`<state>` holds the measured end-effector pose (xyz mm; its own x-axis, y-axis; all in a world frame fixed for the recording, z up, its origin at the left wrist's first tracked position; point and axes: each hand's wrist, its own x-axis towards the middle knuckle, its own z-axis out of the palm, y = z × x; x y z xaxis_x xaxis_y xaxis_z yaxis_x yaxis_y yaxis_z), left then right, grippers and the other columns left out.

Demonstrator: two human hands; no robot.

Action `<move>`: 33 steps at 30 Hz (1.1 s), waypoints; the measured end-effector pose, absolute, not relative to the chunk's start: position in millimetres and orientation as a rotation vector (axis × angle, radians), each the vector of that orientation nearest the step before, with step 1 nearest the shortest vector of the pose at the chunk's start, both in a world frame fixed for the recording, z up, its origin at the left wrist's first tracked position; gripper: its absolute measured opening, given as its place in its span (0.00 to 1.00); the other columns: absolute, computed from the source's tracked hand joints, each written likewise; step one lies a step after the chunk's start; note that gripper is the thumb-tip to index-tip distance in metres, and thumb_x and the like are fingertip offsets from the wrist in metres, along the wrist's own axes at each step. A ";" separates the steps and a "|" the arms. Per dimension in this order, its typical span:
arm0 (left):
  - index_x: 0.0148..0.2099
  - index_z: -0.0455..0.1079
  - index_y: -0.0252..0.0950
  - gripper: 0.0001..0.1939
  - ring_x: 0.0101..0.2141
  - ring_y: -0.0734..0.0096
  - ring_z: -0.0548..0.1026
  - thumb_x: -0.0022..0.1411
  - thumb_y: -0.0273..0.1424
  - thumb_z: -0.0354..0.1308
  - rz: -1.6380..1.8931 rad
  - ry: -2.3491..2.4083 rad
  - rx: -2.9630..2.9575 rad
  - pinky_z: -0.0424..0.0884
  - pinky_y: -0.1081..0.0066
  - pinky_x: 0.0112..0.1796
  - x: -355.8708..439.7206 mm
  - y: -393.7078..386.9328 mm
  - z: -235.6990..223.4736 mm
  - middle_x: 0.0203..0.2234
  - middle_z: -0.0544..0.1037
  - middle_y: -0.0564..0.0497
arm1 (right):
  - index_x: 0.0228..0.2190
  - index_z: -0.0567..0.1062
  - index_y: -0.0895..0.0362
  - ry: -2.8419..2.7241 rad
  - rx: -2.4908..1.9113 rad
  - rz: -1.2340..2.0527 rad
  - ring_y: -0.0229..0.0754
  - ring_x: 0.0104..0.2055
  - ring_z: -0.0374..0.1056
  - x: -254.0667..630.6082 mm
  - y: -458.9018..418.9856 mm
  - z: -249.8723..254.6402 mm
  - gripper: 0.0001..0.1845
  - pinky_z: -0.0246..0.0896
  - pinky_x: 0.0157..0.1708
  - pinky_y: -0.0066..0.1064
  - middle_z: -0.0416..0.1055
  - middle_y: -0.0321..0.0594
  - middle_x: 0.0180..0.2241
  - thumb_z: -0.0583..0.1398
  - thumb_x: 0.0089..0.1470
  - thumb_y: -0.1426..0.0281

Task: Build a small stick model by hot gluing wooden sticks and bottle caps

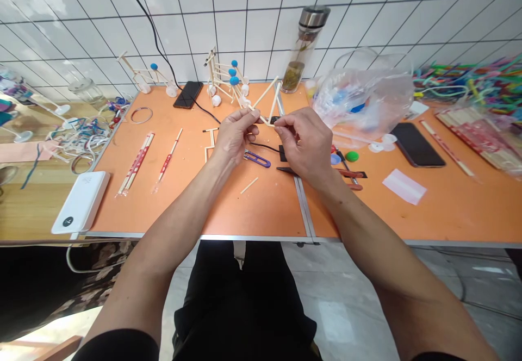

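Note:
Between my two hands, above the orange table, is a small frame of joined wooden sticks (274, 103), with two sticks slanting upward. The thumb and fingers of my left hand (237, 132) pinch its left end. My right hand (306, 139) pinches the low right corner with thumb and forefinger; the exact joint is partly hidden by the fingertips. Just below my left hand lies a purple utility knife (258, 159). Pliers with red handles (346, 174) lie partly under my right hand. A short stick piece (249, 185) rests nearer the table's front edge.
Stick models with blue balls (233, 72) stand at the back, near a phone (188, 94) and a tea bottle (304, 48). Wrapped chopsticks (136, 164) and a white power bank (81, 202) are at left. A plastic bag (367, 97) and another phone (418, 144) are at right.

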<state>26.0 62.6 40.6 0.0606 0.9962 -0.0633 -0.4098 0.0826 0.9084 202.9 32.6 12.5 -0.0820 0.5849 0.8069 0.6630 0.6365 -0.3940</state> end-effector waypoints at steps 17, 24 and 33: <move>0.35 0.77 0.37 0.17 0.23 0.85 0.74 0.60 0.37 0.82 1.226 0.815 0.756 0.68 0.82 0.23 23.8 66.6 37.8 0.30 0.82 0.56 | 0.38 0.80 0.51 -1.678 -0.969 0.020 0.45 0.38 0.74 201.0 31.0 17.1 0.05 0.70 0.40 0.40 0.78 0.39 0.36 0.64 0.69 0.68; 0.36 0.78 0.37 0.14 0.22 0.86 0.73 0.62 0.34 0.81 1.191 0.847 0.714 0.66 0.82 0.23 25.6 62.0 45.4 0.28 0.81 0.57 | 0.38 0.80 0.51 -1.674 -0.982 0.044 0.45 0.37 0.73 202.2 31.7 15.6 0.05 0.70 0.39 0.39 0.78 0.38 0.36 0.64 0.69 0.67; 0.36 0.78 0.37 0.09 0.22 0.86 0.73 0.67 0.29 0.75 1.180 0.786 0.713 0.67 0.82 0.25 23.3 63.7 42.1 0.30 0.82 0.57 | 0.38 0.81 0.51 -1.651 -0.985 0.068 0.44 0.36 0.72 203.6 32.4 14.4 0.11 0.69 0.38 0.39 0.78 0.39 0.36 0.64 0.72 0.59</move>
